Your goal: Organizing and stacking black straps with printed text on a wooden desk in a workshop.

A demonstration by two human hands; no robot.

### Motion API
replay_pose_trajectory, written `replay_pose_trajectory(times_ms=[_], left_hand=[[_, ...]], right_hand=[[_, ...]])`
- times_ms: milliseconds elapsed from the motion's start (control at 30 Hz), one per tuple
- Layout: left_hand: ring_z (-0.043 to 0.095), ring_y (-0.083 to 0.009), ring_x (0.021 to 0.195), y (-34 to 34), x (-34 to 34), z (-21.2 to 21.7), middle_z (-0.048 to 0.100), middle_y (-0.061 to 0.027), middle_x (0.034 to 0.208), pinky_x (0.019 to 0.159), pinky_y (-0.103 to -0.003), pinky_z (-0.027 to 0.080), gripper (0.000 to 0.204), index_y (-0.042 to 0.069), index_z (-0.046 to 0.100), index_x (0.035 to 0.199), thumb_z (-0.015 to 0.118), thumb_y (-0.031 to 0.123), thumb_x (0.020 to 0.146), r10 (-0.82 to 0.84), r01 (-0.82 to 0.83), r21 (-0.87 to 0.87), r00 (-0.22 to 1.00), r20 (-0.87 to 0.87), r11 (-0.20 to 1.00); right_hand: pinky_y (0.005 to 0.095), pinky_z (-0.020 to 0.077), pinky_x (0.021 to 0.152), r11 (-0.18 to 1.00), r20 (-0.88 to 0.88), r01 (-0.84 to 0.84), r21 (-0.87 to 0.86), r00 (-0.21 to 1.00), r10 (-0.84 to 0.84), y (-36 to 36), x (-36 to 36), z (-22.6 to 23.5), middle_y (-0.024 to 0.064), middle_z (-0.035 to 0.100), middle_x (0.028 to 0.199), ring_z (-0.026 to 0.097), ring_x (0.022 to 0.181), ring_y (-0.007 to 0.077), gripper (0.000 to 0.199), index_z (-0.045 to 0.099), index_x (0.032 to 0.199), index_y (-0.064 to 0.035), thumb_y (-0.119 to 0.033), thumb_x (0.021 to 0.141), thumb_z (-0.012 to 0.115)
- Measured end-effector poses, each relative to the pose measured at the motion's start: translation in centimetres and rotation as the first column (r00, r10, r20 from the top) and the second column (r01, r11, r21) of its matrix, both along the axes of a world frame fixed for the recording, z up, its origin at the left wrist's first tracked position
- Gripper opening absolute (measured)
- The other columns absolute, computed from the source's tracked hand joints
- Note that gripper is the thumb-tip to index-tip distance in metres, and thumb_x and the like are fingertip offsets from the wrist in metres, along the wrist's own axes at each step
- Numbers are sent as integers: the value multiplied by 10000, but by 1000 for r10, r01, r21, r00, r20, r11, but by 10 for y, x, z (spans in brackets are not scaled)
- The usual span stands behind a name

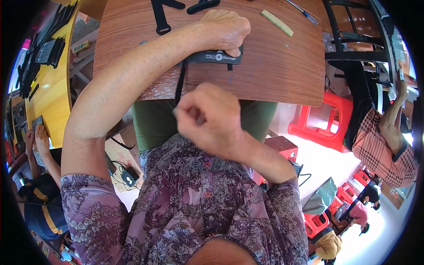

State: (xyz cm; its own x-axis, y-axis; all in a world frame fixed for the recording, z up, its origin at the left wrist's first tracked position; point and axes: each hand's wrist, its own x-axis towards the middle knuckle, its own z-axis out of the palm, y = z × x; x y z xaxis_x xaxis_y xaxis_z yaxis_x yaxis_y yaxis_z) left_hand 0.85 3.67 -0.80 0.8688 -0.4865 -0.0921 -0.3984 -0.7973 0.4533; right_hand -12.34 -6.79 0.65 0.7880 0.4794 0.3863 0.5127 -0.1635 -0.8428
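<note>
My left hand (226, 30) is curled closed on the brown wood-grain table, its thumb pressing the front edge of a black printed card (212, 58). Fingers on its far side are hidden. From the card's left end a narrow black strap (181, 81) hangs over the table's near edge. My right hand (212, 117) is above my lap, fingers curled into a pinch at the strap's lower end; motion blurs the fingertips. Beyond my left arm lie a loose black strap with a slotted end (160, 20) and another folded black strap (203, 5).
A pale yellow strip (277, 23) and a thin pointed tool with a blue handle (304, 14) lie at the table's far right. Red plastic stools (324, 119) stand to the right. On the left, a yellow table (46, 95) holds black straps, and another person's hands (40, 138) work there.
</note>
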Motion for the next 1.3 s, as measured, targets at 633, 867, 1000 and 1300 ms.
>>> replay_pose_trajectory(times_ms=[633, 867, 1000, 1300], left_hand=[[586, -335, 794, 75, -29, 39, 596, -130, 741, 686, -426, 439, 404, 9, 548, 797, 773, 203, 524, -58, 62, 160, 998, -28, 985], [656, -271, 794, 71, -33, 17, 666, -125, 742, 653, -381, 509, 270, 31, 679, 756, 800, 158, 551, -88, 29, 356, 985, 149, 934], [659, -274, 814, 68, -39, 19, 672, -133, 768, 665, -383, 514, 288, 31, 689, 791, 796, 164, 558, -142, 57, 407, 973, 182, 912], [606, -325, 909, 76, -40, 18, 641, -147, 881, 738, -406, 486, 407, -13, 572, 858, 784, 137, 545, -102, 77, 348, 993, 56, 935]], right_hand=[[217, 363, 462, 973, -341, -229, 28, 913, 224, 14, -19, -19, 10, 533, 691, 463, 535, 58, 125, 580, 748, -27, 20, 716, 691], [238, 349, 434, 943, -246, -300, 146, 912, 329, 36, -42, -7, 8, 497, 629, 468, 517, 74, 166, 552, 732, -37, 29, 692, 699], [285, 333, 423, 919, -160, -286, 272, 928, 337, 55, -54, 9, 20, 451, 594, 455, 485, 135, 199, 532, 726, -52, 60, 651, 679], [340, 376, 461, 793, -137, -403, 458, 849, 511, 79, -80, 21, 60, 487, 614, 513, 525, 216, 198, 502, 711, -42, 50, 616, 650]])
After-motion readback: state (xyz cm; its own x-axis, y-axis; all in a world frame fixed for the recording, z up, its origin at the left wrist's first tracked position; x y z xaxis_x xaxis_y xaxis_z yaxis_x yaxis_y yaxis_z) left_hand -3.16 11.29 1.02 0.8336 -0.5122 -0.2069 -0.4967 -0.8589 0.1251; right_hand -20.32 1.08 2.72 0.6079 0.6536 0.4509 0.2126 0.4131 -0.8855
